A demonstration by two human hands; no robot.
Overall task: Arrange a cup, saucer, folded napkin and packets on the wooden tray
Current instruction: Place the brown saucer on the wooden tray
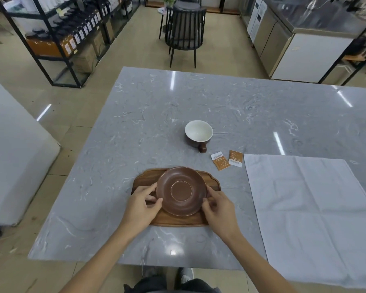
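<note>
Both hands grip the brown saucer [181,191] by its rim: the left hand [143,205] pinches the left edge with thumb and fingers curled round it, and the right hand [217,206] does likewise on the right edge. Whether the saucer rests on the wooden tray [178,220] or is held just above it cannot be told; it covers most of the tray's middle. The tray lies on the grey marbled table [135,134], near its front edge.

Beyond the tray, a cup [198,133], brown outside and white inside, stands upright on the table with its handle pointing toward the person. Right of the cup and nearer the tray lie 2 orange-and-white packets [220,163] [235,158], flat, side by side. Further right, a white napkin [309,216] is spread open on the table, reaching its front edge.

Behind the table stand a dark chair [184,32] and black shelving [57,39] with bottles.
</note>
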